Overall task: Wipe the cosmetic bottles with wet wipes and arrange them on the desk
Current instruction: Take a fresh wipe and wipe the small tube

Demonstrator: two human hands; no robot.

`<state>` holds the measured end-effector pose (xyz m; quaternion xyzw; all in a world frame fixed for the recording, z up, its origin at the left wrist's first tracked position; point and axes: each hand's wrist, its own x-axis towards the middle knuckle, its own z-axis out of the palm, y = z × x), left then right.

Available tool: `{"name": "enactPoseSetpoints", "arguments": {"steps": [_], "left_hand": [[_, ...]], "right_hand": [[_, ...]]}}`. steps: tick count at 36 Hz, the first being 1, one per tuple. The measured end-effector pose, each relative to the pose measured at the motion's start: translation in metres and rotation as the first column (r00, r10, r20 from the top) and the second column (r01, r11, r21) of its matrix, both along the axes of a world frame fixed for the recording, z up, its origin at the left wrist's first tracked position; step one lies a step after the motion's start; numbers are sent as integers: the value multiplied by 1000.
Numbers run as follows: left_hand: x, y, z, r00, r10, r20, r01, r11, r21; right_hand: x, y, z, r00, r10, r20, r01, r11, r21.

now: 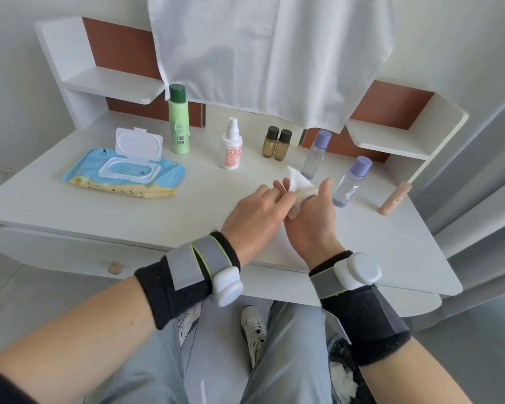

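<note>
My right hand [315, 220] grips a small pale tube or bottle [299, 199] over the white desk [129, 211]. My left hand [257, 214] holds a white wet wipe [296, 179] against it. Standing on the desk are a green bottle [179, 123], a white pump bottle [231, 147], two brown bottles [277, 142] side by side, and two clear bottles with purple caps [317, 153] [352, 182]. A beige tube [394, 198] lies at the right edge.
An open blue and yellow wet wipe pack [126, 173] lies at the desk's left. A white cloth [268, 53] hangs over the back. Side shelves [111, 83] [391, 138] flank the desk. A drawer knob [115, 267] sits below the front edge.
</note>
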<state>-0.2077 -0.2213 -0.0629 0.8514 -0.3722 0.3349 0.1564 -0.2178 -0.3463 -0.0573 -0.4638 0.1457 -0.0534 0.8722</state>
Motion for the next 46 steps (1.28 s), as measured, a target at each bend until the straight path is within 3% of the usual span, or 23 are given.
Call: {"name": "enactPoseSetpoints", "arguments": {"steps": [6, 10, 14, 19, 28, 30, 37, 46], "left_hand": [[1, 9, 1, 995, -79, 64, 76, 996, 47], [3, 18, 0, 995, -98, -1, 98, 995, -8], [1, 23, -1, 980, -119, -162, 91, 982, -168], [0, 26, -4, 910, -231, -345, 59, 895, -443], [4, 29, -7, 876, -292, -384, 74, 867, -492], [3, 29, -6, 831, -340, -440, 66, 846, -529], [2, 23, 0, 535, -546, -644, -161, 683, -713], [12, 21, 5, 321, -568, -757, -414, 635, -652]], "right_hand": [[5, -3, 6, 996, -62, -57, 68, 993, 101], [11, -9, 8, 991, -121, -65, 131, 975, 179], [14, -10, 10, 980, -167, -103, 185, 964, 189], [14, -13, 4, 969, -185, -162, 213, 961, 176], [13, -27, 2, 978, -181, -101, 199, 960, 198], [11, -27, 3, 987, -150, -62, 159, 967, 200], [9, -27, -2, 998, -46, 31, 39, 980, 195], [12, -34, -8, 999, 5, 48, -12, 988, 153]]}}
